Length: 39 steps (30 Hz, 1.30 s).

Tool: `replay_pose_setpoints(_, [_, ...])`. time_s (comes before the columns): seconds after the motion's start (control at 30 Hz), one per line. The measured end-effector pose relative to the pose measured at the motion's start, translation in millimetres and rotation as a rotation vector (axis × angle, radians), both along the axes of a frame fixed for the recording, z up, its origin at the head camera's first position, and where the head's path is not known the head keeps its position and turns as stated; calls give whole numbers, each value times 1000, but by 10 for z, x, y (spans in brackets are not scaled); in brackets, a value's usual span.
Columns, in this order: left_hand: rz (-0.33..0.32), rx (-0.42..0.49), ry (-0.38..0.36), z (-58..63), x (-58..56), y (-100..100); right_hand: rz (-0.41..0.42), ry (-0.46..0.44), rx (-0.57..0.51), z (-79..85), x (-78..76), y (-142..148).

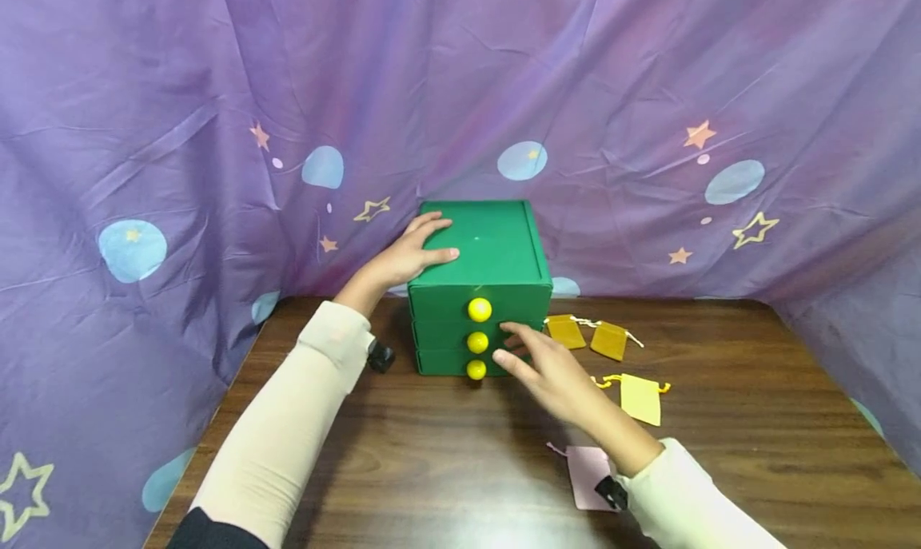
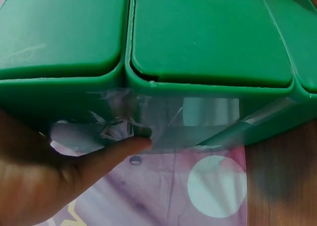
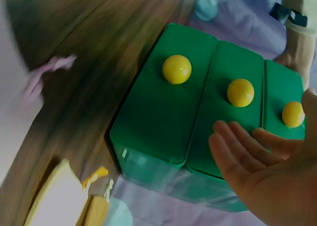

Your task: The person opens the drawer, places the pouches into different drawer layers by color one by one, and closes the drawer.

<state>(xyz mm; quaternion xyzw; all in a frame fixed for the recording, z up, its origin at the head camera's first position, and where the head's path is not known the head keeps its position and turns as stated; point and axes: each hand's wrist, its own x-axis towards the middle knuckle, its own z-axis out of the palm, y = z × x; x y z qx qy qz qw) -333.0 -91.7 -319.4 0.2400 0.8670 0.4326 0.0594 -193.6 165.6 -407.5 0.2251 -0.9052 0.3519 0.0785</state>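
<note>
A green three-drawer box point(image 1: 489, 249) stands against the back curtain, its drawers shut. Round yellow knobs run down its front: the top knob point(image 1: 480, 309), middle knob point(image 1: 478, 342) and bottom knob point(image 1: 476, 370). My left hand point(image 1: 412, 255) rests at the box's upper left edge, fingers extended over the top. In the left wrist view the thumb point(image 2: 116, 154) lies by the taped side of the box. My right hand point(image 1: 550, 373) hovers before the right part of the drawer fronts, fingers loosely bent and holding nothing. In the right wrist view its fingers point(image 3: 237, 151) are near the middle drawer.
Two mustard drawstring pouches point(image 1: 610, 341) lie right of the box. A pale yellow pouch point(image 1: 640, 399) is closer to me, and a pink pouch point(image 1: 586, 473) lies partly beneath my right wrist. The brown wooden table point(image 1: 432, 453) ends at a purple star-patterned curtain point(image 1: 612, 93).
</note>
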Motion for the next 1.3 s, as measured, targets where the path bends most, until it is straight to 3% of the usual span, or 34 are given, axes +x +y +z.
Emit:
replay_pose_setpoints(0.13, [-2, 3, -12, 8, 1, 8, -13, -87, -149, 50, -97, -31])
replay_pose_setpoints(0.43, [1, -10, 6, 43, -17, 55, 63, -478, -655, 168, -225, -95])
replay_pose_setpoints(0.8, [8, -7, 22, 34, -46, 43, 135, -832, -1074, 232, -274, -262])
replay_pose_setpoints(1.07, [10, 0, 23, 16, -33, 32, 193, -1001, -1319, 257, -294, -411])
replay_pose_setpoints(1.3, [14, -3, 27, -2, 4, 2, 143, -1046, -1405, 247, -277, -503])
